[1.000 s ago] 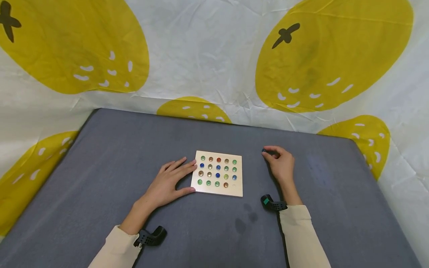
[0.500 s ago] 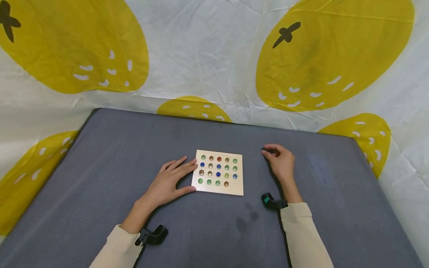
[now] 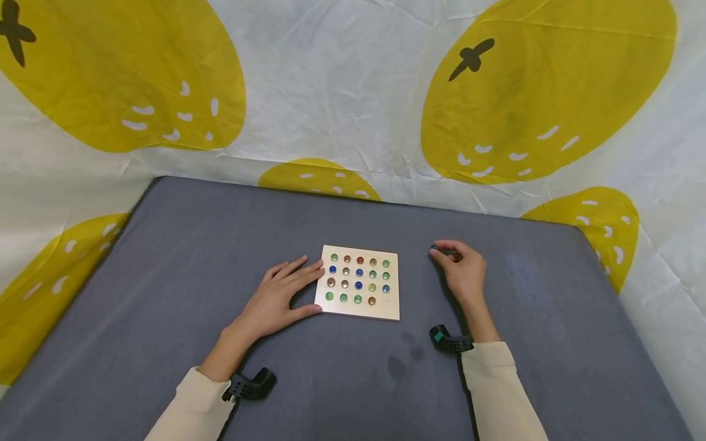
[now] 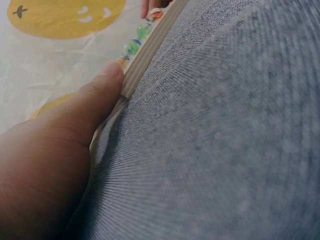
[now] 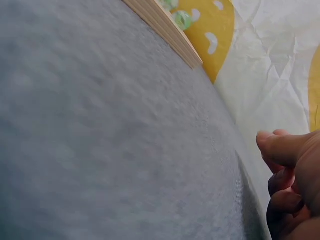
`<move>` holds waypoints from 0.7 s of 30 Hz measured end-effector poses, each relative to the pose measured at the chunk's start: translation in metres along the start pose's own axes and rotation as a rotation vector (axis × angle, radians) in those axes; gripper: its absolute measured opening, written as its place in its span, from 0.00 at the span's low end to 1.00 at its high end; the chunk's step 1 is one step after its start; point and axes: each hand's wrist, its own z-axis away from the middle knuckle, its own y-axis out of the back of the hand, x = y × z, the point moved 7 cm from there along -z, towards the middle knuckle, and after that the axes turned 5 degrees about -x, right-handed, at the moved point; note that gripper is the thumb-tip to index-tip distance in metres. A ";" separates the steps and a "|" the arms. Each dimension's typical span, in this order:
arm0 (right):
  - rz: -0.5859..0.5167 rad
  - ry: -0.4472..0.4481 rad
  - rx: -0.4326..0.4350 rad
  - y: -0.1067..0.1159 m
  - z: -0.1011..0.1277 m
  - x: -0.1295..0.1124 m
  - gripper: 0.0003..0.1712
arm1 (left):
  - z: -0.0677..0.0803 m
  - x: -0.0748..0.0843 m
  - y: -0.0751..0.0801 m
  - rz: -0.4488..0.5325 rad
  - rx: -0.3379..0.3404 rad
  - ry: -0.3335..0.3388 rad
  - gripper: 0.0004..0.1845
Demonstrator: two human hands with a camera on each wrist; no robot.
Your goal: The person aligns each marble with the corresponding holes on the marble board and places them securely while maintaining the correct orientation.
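Note:
A square wooden board point(image 3: 392, 313) lies mid-table with rows of coloured glass marbles point(image 3: 358, 285) in its holes; the hole at its near right corner is bare. My left hand point(image 3: 292, 291) lies flat against the board's left side, with straight fingers along the edge and the thumb point(image 4: 97, 97) pressed to the near corner of the board point(image 4: 150, 50). My right hand point(image 3: 443, 253) rests on the cloth to the right of the board, apart from it. Its fingers point(image 5: 285, 150) are curled and pinch a small dark marble point(image 3: 433, 248).
The grey cloth tabletop point(image 3: 182, 257) extends on all sides of the board. A white sheet with big yellow fruit prints point(image 3: 353, 92) hangs behind and to both sides. Black wrist cameras point(image 3: 249, 386) sit under both cream sleeves. Dark spots point(image 3: 405, 358) mark the cloth near the front.

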 end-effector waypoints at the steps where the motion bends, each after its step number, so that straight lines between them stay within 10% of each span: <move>1: -0.007 0.003 -0.002 0.000 0.002 -0.002 0.11 | 0.000 0.000 0.000 0.000 0.000 0.002 0.38; 21: -0.115 -0.025 -0.082 -0.007 0.049 -0.022 0.12 | 0.000 -0.001 -0.001 -0.003 -0.011 0.009 0.38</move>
